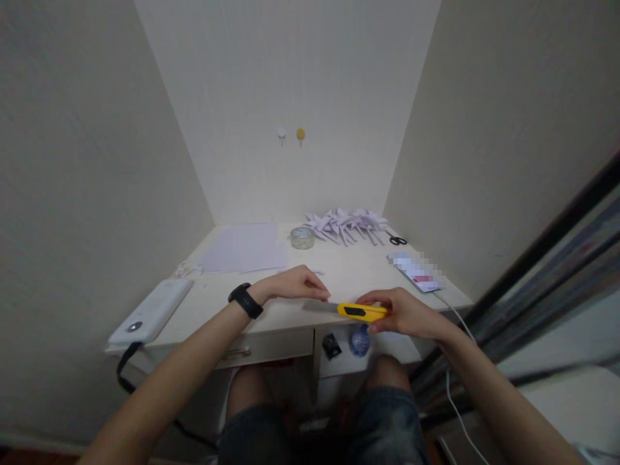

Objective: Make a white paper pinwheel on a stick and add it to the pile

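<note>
No lettering, brand, number or sign can be read anywhere here; the flat card or device lying at the right of the desk has its face blurred into blocks, with only a red patch showing through, so whatever is printed there cannot be made out. The white power bank at the near left edge shows a small round mark but no legible label; the yellow utility knife bears a dark slider and no words that can be told.
</note>
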`<state>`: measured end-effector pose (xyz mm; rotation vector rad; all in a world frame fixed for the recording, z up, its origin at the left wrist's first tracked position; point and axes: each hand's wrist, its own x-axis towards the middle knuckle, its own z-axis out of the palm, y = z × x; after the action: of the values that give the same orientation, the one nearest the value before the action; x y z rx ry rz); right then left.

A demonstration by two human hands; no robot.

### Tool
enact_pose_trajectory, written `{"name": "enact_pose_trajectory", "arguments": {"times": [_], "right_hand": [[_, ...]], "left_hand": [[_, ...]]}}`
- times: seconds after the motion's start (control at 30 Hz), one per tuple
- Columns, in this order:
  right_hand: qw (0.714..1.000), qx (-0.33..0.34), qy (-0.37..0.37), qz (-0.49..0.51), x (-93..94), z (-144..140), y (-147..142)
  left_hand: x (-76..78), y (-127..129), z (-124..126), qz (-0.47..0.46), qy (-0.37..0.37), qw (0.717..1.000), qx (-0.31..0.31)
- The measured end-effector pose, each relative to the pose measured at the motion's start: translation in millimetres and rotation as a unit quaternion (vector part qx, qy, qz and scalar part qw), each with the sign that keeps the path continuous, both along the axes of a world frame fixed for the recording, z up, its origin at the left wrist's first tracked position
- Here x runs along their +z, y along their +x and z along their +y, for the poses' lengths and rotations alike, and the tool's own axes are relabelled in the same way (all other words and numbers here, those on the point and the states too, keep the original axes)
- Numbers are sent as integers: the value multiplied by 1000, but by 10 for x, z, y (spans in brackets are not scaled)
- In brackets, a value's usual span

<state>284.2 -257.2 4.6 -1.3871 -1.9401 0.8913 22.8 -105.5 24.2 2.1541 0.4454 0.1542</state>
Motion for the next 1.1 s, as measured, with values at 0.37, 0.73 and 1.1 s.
{"name": "enact_pose_trajectory", "arguments": {"times": [0.37, 0.73, 1.1], "right_hand": [[946, 2, 8, 323, 202, 47, 252], [889, -84, -10, 450, 24, 877, -536], [832, -160, -45, 530, -156, 1552, -149]], "left_hand": [[-96, -42, -116, -76, -82, 987, 111], [-163, 280, 8, -197, -71, 952, 222], [-243, 147, 696, -47, 248, 936, 245]]}}
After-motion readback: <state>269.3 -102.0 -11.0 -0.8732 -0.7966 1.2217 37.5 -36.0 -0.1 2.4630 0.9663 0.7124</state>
